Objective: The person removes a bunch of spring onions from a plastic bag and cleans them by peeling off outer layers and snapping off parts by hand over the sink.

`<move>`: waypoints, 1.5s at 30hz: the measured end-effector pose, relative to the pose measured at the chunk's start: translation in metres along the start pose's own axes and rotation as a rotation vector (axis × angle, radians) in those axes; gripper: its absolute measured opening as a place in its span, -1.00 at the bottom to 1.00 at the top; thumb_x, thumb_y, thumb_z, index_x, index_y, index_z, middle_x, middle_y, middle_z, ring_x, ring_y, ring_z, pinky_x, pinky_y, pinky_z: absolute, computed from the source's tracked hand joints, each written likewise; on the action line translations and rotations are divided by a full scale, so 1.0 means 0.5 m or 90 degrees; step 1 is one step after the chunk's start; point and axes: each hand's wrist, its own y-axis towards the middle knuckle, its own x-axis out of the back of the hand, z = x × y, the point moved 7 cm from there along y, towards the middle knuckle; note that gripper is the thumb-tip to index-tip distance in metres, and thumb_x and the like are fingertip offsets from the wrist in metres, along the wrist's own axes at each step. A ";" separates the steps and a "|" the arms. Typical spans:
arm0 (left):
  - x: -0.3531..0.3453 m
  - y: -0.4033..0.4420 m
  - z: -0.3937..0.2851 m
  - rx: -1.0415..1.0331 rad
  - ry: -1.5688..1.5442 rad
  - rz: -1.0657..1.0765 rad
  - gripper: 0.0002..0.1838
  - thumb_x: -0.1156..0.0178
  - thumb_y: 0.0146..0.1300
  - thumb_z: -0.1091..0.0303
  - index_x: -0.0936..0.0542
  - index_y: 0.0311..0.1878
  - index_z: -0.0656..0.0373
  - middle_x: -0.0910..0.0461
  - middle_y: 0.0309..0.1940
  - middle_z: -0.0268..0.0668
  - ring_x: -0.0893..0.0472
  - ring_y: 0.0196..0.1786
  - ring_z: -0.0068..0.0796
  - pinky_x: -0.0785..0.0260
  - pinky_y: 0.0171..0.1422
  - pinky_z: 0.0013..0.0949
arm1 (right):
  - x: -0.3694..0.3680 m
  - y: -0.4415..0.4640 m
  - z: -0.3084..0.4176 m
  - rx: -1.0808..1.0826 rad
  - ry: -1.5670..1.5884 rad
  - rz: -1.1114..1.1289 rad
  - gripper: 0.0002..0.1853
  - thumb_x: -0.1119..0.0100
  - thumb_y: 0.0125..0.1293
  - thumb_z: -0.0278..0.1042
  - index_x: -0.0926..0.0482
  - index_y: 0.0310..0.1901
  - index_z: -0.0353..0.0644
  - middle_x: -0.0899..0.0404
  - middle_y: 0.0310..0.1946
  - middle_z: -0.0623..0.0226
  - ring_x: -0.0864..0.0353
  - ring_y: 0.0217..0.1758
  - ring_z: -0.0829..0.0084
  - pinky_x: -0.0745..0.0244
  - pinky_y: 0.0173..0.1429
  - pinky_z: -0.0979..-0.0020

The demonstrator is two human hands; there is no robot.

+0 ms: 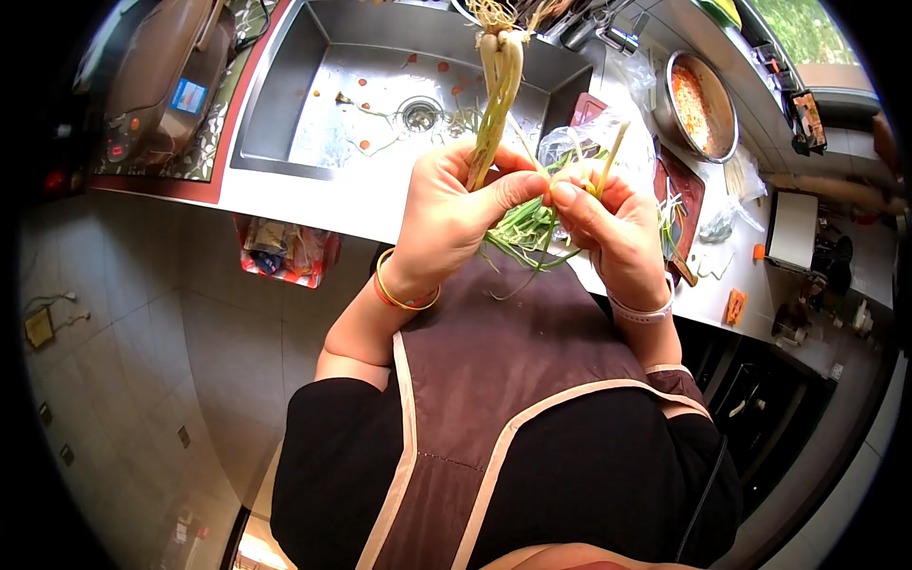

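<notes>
A bunch of scallions stands root end up in my left hand, whose fingers wrap round the stalks. Their green leaves hang below, in front of the apron. My right hand is closed in a pinch beside it, thumb and fingertips nearly touching the left thumb. From between its fingers sticks a pale yellow-green scallion stalk. Exactly where this stalk joins the bunch, if it does, is hidden by the fingers.
Behind the hands is a steel sink with orange scraps and stems. To the right are a pot of chopped orange food, a clear plastic bag and a brown cutting board. A brown appliance stands left.
</notes>
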 end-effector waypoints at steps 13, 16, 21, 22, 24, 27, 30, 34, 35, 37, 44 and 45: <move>0.061 0.020 -0.033 -0.132 0.019 -0.116 -0.91 -0.11 0.26 0.49 -0.52 -0.24 0.32 -0.40 -0.53 -0.41 -0.11 -0.71 -0.83 0.13 -0.67 -0.66 | 0.019 0.002 -0.011 -0.053 0.064 -0.002 -0.84 -0.18 0.21 -0.31 -0.54 -0.39 -0.23 -0.29 -0.68 0.64 -0.11 -0.68 0.81 0.06 -0.59 0.68; 0.072 0.022 -0.043 -0.152 -0.030 -0.132 -0.91 -0.08 0.29 0.48 -0.50 -0.23 0.30 -0.39 -0.52 -0.41 -0.09 -0.71 -0.83 0.14 -0.67 -0.66 | 0.018 0.001 -0.009 -0.051 0.064 -0.004 -0.83 -0.18 0.21 -0.31 -0.54 -0.39 -0.24 -0.30 -0.67 0.64 -0.11 -0.68 0.81 0.06 -0.59 0.68; 0.091 0.027 -0.051 -0.180 -0.036 -0.143 -0.91 -0.04 0.32 0.46 -0.46 -0.26 0.28 -0.34 -0.53 -0.44 -0.07 -0.70 -0.83 0.15 -0.67 -0.65 | 0.015 0.003 -0.010 -0.057 0.064 0.004 -0.85 -0.17 0.21 -0.32 -0.54 -0.39 -0.24 -0.31 -0.66 0.64 -0.11 -0.68 0.81 0.05 -0.59 0.68; 0.094 0.028 -0.052 -0.188 -0.033 -0.147 -0.91 -0.04 0.32 0.46 -0.45 -0.26 0.28 -0.34 -0.53 -0.44 -0.08 -0.70 -0.83 0.15 -0.67 -0.65 | 0.014 0.004 -0.010 -0.054 0.060 0.004 -0.85 -0.17 0.21 -0.33 -0.54 -0.38 -0.23 -0.31 -0.66 0.64 -0.11 -0.68 0.81 0.05 -0.60 0.68; 0.099 0.031 -0.055 -0.197 -0.031 -0.152 -0.91 -0.04 0.32 0.46 -0.45 -0.26 0.28 -0.34 -0.53 -0.44 -0.08 -0.70 -0.83 0.14 -0.67 -0.65 | 0.014 0.005 -0.010 -0.050 0.056 0.004 -0.86 -0.17 0.20 -0.33 -0.54 -0.38 -0.22 -0.31 -0.66 0.64 -0.11 -0.68 0.81 0.05 -0.60 0.68; 0.120 0.038 -0.059 -0.199 -0.029 -0.191 -0.92 -0.04 0.31 0.46 -0.45 -0.26 0.28 -0.33 -0.54 -0.45 -0.09 -0.70 -0.82 0.14 -0.67 -0.65 | 0.024 0.005 -0.016 -0.060 0.060 -0.017 -0.87 -0.18 0.19 -0.33 -0.54 -0.39 -0.21 -0.32 -0.65 0.64 -0.12 -0.68 0.81 0.06 -0.60 0.68; 0.152 0.049 -0.049 -0.184 0.008 -0.261 -0.92 -0.09 0.28 0.47 -0.45 -0.26 0.28 -0.31 -0.58 -0.47 -0.10 -0.71 -0.81 0.14 -0.68 -0.64 | 0.044 0.002 -0.023 -0.067 0.061 -0.043 -0.85 -0.21 0.18 -0.31 -0.53 -0.39 -0.19 -0.32 -0.64 0.64 -0.11 -0.68 0.82 0.07 -0.61 0.68; 0.268 0.108 0.032 -0.097 0.104 -0.337 -0.90 -0.20 0.21 0.42 -0.49 -0.29 0.20 -0.24 -0.70 -0.56 -0.12 -0.76 -0.82 0.13 -0.73 -0.63 | 0.121 -0.030 -0.032 -0.066 0.041 -0.123 -0.87 -0.21 0.20 -0.32 -0.52 -0.34 -0.17 -0.28 -0.65 0.67 -0.08 -0.69 0.82 0.09 -0.62 0.68; 0.297 0.122 0.051 -0.046 0.137 -0.340 -0.87 -0.22 0.19 0.40 -0.49 -0.26 0.18 -0.25 -0.70 -0.57 -0.14 -0.77 -0.83 0.09 -0.73 -0.64 | 0.150 -0.035 -0.044 -0.065 0.040 -0.138 -0.88 -0.20 0.20 -0.35 -0.50 -0.33 -0.18 -0.23 -0.68 0.68 -0.03 -0.71 0.83 0.12 -0.64 0.69; 0.342 0.130 0.086 0.049 0.231 -0.386 -0.82 -0.25 0.17 0.37 -0.52 -0.21 0.20 -0.25 -0.70 -0.58 -0.13 -0.77 -0.83 0.09 -0.73 -0.64 | 0.251 -0.070 -0.050 -0.034 0.029 -0.265 -0.90 -0.20 0.19 -0.38 -0.54 -0.33 -0.21 -0.29 -0.68 0.66 -0.08 -0.72 0.84 0.09 -0.67 0.70; 0.389 0.137 0.134 0.148 0.314 -0.288 -0.72 -0.31 0.11 0.37 -0.51 -0.12 0.20 -0.27 -0.65 -0.61 -0.06 -0.77 -0.86 0.16 -0.74 -0.67 | 0.627 -0.229 -0.078 -0.002 -0.465 -0.679 -0.80 -0.24 0.02 -0.30 -0.57 -0.49 -0.30 -0.48 -0.69 0.40 -0.40 -0.63 0.66 -0.32 -0.53 0.51; 0.394 0.136 0.132 0.143 0.297 -0.275 -0.76 -0.28 0.15 0.33 -0.51 -0.18 0.20 -0.33 -0.61 -0.58 -0.04 -0.78 -0.86 0.19 -0.75 -0.66 | 0.668 -0.218 -0.119 -0.065 -0.483 -0.676 -0.78 -0.23 0.00 -0.29 -0.57 -0.52 -0.32 -0.50 -0.70 0.33 -0.44 -0.64 0.60 -0.36 -0.51 0.46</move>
